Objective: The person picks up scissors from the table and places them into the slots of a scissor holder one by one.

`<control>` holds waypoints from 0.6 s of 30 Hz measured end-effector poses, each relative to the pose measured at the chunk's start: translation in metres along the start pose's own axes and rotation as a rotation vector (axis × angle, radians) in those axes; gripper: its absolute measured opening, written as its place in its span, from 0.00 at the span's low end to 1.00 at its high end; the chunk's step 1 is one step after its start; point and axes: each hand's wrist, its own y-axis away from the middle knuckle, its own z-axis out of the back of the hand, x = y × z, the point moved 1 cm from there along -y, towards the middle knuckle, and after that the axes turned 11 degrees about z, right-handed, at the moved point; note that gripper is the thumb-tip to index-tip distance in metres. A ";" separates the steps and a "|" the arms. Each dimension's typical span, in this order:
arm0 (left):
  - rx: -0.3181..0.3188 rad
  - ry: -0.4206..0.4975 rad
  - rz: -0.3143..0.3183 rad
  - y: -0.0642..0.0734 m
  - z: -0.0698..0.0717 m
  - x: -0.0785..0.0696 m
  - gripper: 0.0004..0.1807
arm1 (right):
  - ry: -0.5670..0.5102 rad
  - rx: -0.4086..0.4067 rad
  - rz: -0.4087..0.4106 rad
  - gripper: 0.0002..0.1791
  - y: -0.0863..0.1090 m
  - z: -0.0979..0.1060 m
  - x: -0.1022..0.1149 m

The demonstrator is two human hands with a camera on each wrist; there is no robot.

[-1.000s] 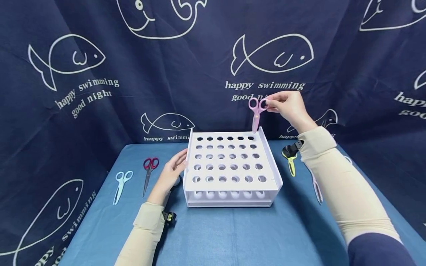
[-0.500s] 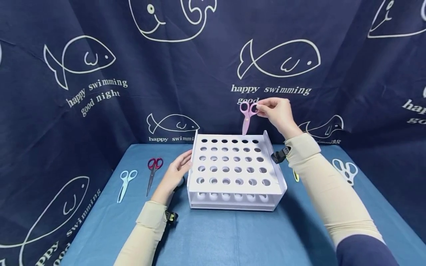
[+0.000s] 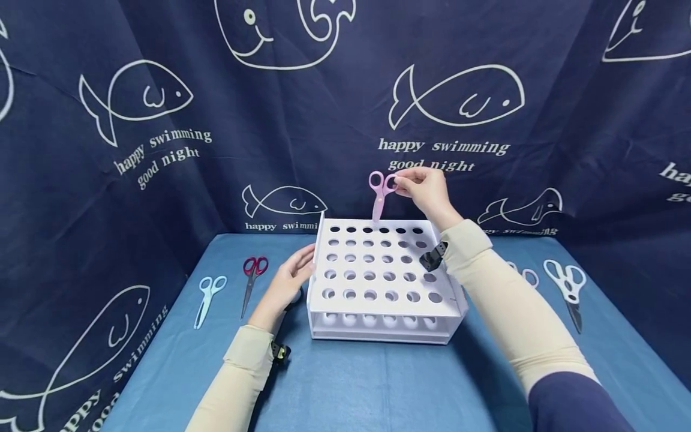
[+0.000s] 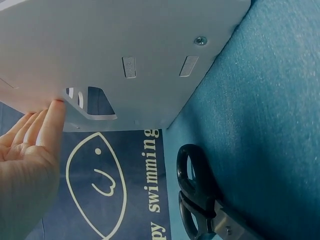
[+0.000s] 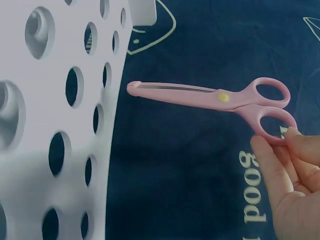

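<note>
In the head view a white rack (image 3: 388, 309) with rows of round holes stands on the blue-covered table. My left hand (image 3: 287, 283) rests its extended fingertips against the rack's left side panel, near a cut-out seen in the left wrist view. With thumb and fingers my right hand (image 3: 429, 193) pinches one handle ring of the pink scissors (image 3: 379, 207). These hang tip down over the rack's back row of holes, their blades closed. The right wrist view shows the rounded tip close to the rack's top board. Black-handled scissors (image 4: 204, 186) lie beside the rack, under my left hand.
Left of the rack lie light blue scissors (image 3: 204, 306) and red-handled scissors (image 3: 248, 291). To the right are white-handled scissors (image 3: 568, 290) and a pair with a pale purple handle (image 3: 531, 276), partly behind my right sleeve. A dark blue fish-print curtain (image 3: 345, 120) hangs behind.
My right hand has moved the pink scissors left and slightly down along the rack's back edge. The left hand keeps its place on the rack's side. The head view has shifted slightly.
</note>
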 end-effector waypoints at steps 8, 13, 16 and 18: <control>0.006 -0.006 -0.002 0.002 -0.001 0.001 0.28 | -0.020 0.024 0.001 0.12 0.001 -0.019 -0.007; -0.007 -0.033 0.012 0.002 -0.002 0.000 0.28 | -0.031 0.028 -0.004 0.13 0.001 -0.027 -0.014; -0.015 -0.050 0.016 0.003 -0.001 -0.001 0.28 | -0.044 0.030 -0.001 0.13 0.001 -0.032 -0.016; -0.018 -0.066 0.013 0.003 -0.001 -0.002 0.28 | -0.051 0.027 0.001 0.13 0.000 -0.036 -0.016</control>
